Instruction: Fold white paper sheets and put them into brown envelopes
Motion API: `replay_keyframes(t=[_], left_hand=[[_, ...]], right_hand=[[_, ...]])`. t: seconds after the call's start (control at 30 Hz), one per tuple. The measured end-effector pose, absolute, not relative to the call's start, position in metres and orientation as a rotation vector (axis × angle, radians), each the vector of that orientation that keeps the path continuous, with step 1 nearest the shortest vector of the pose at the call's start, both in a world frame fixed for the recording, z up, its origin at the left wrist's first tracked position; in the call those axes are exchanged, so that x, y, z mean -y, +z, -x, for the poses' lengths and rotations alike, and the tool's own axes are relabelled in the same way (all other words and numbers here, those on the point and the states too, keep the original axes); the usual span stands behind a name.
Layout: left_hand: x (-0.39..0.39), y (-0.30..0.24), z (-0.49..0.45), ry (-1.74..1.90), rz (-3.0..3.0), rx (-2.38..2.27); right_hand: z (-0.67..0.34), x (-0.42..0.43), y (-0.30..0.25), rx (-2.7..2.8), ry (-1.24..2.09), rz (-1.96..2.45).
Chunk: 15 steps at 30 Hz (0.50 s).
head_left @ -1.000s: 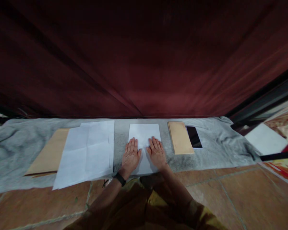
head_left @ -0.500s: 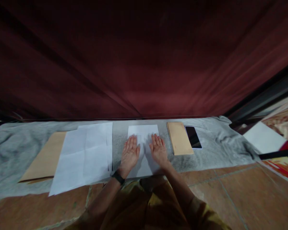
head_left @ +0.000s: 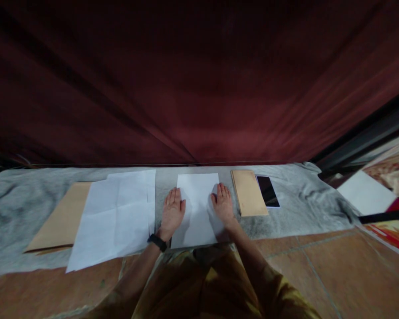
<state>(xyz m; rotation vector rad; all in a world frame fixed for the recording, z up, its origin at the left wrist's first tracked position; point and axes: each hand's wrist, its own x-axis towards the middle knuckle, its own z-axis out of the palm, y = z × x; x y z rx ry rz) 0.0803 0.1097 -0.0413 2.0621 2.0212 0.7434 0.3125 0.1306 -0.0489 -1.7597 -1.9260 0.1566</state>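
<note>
A plain white sheet of paper (head_left: pixel 198 208) lies in front of me on a grey cloth (head_left: pixel 302 195). My left hand (head_left: pixel 173 210) rests flat along its left edge, fingers stretched forward and thumb over the paper. At the right edge, my right hand (head_left: pixel 223 206) lies palm down in the same way, its thumb also over the sheet. Neither hand holds anything. A dark watch (head_left: pixel 157 242) is on my left wrist. Just right of my right hand sits a stack of tan envelopes (head_left: pixel 249 193), with a phone (head_left: pixel 267 191) touching its right side.
Left of the sheet, several larger white papers (head_left: pixel 116 221) overlap a brown paper piece (head_left: pixel 61 219). A dark red curtain (head_left: pixel 199 88) hangs behind the cloth. Terracotta tiles (head_left: pixel 349 257) show below. Dark bars (head_left: pixel 369 128) and a printed sheet (head_left: pixel 390 237) stand at the right.
Both hands have slid outward from the middle of the white sheet to its two side edges, my left hand leftward and my right hand slightly rightward. More of the sheet shows between them.
</note>
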Motion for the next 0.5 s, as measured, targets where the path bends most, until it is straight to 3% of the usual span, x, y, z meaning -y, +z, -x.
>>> replay_keyframes(t=[0.13,0.27,0.5], left_hand=[[-0.108,-0.039,-0.07,0.987,-1.585,-1.905],[-0.116,-0.029,-0.068,1.129,-1.041,-1.804],[-0.128,-0.003,-0.069,1.142,-0.935,-1.62]], right_hand=[[-0.32,-0.131,-0.047,1.692,0.323,1.783],[-0.328,-0.144,-0.041,1.323,0.736,1.699],[-0.326,-0.155,-0.015,1.131,1.08,1.505]])
